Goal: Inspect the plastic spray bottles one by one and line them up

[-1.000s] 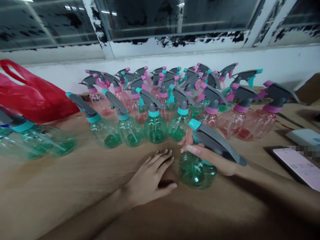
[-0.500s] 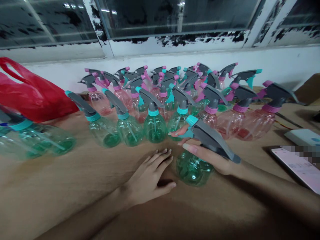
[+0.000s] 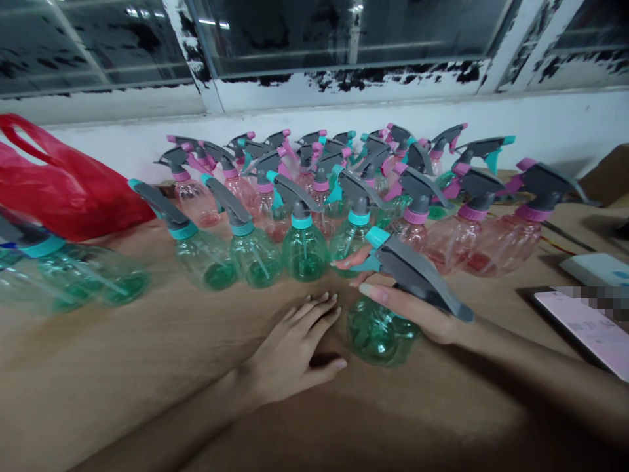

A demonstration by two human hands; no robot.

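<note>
A green see-through spray bottle (image 3: 381, 334) with a grey and turquoise trigger head stands on the table in front of me. My right hand (image 3: 407, 305) is wrapped round its neck, just under the head, with fingers near the turquoise trigger. Left of that bottle, my left hand (image 3: 295, 347) rests palm down on the wooden tabletop (image 3: 187, 367), fingers stretched out and holding nothing. Beyond my hands is a row of green spray bottles, among them one with a turquoise collar (image 3: 304, 252). Pink spray bottles (image 3: 506, 242) stand at its right end.
Several more pink and green bottles crowd behind the front row, against the wall. A red plastic bag (image 3: 83, 190) lies at the back left, with green bottles (image 3: 93, 275) before it. On the right are a phone (image 3: 580, 321), a white box (image 3: 597, 270) and a cardboard box (image 3: 609, 177).
</note>
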